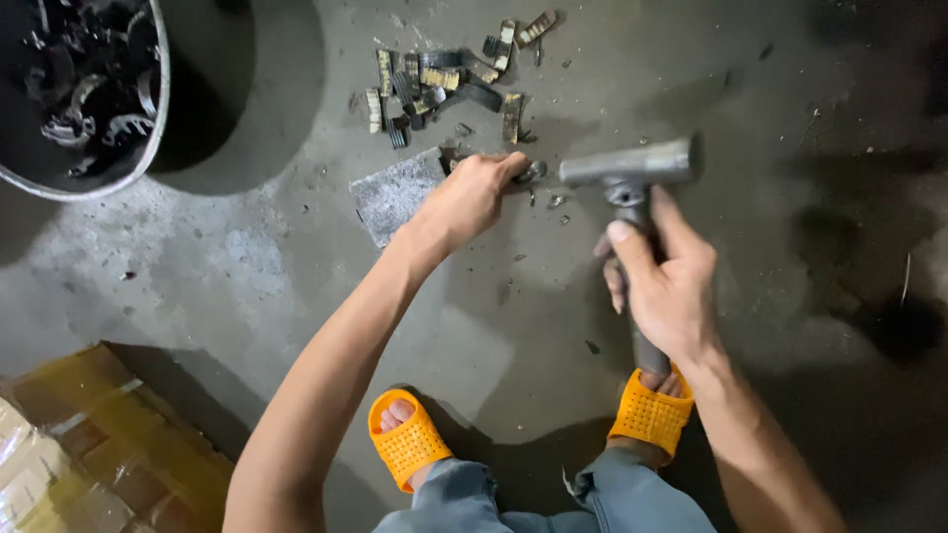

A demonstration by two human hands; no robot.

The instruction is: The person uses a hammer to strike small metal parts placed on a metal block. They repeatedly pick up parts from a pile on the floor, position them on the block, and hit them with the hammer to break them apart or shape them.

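— Grey concrete floor (247,257) fills the whole view, dusty and stained. What are the biggest things on it?

— At the top left stands a round metal tub (148,128) with dark curved metal parts inside. At the bottom left lies a cardboard box (89,444) wrapped in clear film. Below, two orange slippers (410,444) are on the person's feet.

— And the hands?

— The right hand (671,286) is closed around the handle of a metal hammer (627,166); the hammer head is above the floor, a little blurred. The left hand (469,197) is closed on a small metal piece (530,174), pressing it at the edge of a grey flat block (395,192). The hammer head is just beside this piece.

— Anything smaller?

— Behind the block lies a heap of short dark and yellowish strips (444,84).
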